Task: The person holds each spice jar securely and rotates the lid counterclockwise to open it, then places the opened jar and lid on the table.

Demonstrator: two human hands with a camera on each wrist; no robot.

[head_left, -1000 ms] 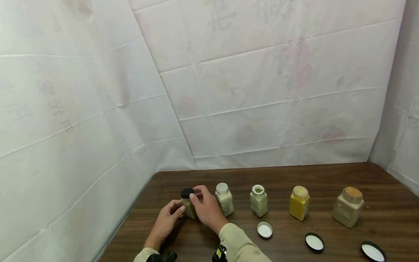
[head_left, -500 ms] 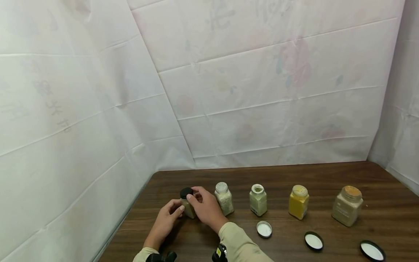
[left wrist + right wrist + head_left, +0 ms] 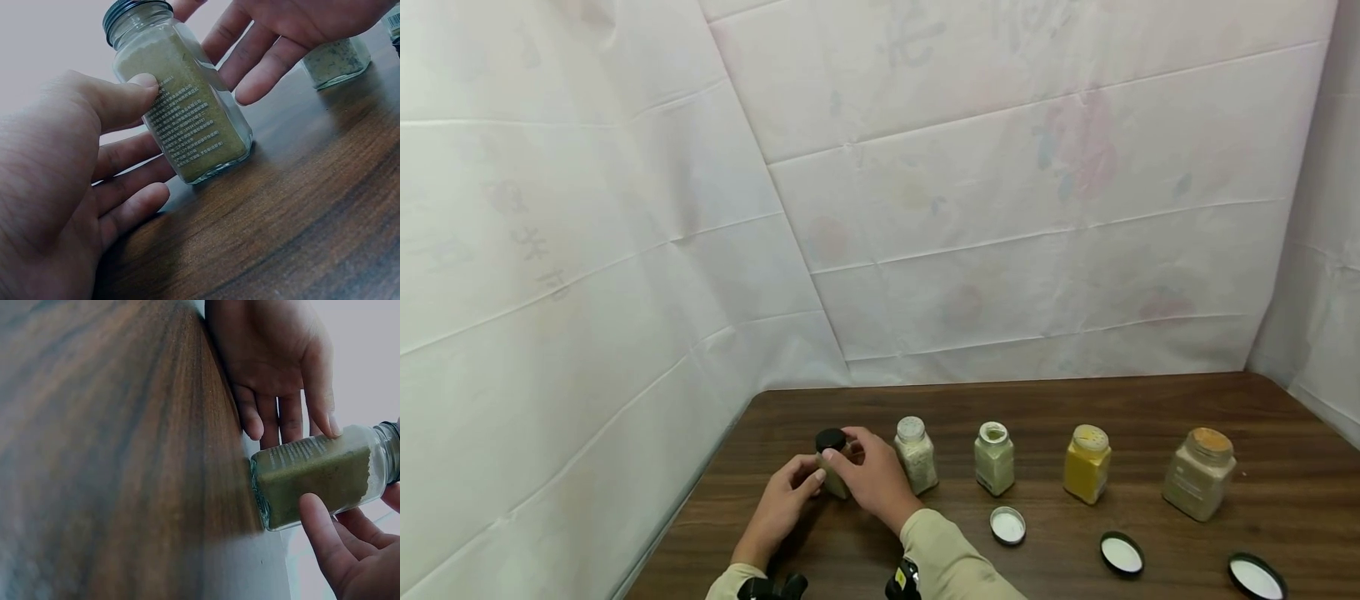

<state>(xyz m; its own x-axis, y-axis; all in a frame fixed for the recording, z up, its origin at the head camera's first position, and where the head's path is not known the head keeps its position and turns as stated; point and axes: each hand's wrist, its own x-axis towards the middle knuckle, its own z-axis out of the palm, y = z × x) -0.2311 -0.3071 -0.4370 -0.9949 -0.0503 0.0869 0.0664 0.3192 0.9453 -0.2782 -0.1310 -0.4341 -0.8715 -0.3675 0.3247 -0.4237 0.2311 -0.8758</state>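
A square glass jar [image 3: 194, 112] of olive-green powder, with small printed text on its side, stands upright at the table's left; its black lid [image 3: 831, 439] is on. My left hand [image 3: 778, 506] holds the jar body, thumb on the printed face and fingers around behind. From the right, my right hand [image 3: 876, 481] grips at the lid, thumb at its near side and fingers behind. In the right wrist view the jar's glass body [image 3: 319, 472] shows between both hands, with the lid cut by the frame's edge. Right beside it is an uncapped jar of pale flakes [image 3: 915, 458].
Farther right stand uncapped jars of light green [image 3: 995, 462], yellow [image 3: 1086, 469] and brownish powder [image 3: 1198, 479]. Three lids lie white side up before them: a small one [image 3: 1007, 526], a middle one [image 3: 1122, 553] and a right one [image 3: 1257, 577]. White sheeting [image 3: 925, 250] hangs behind the wooden table.
My right thumb has shifted left across the front of the jar's lid. The left hand and the jar have stayed in place.
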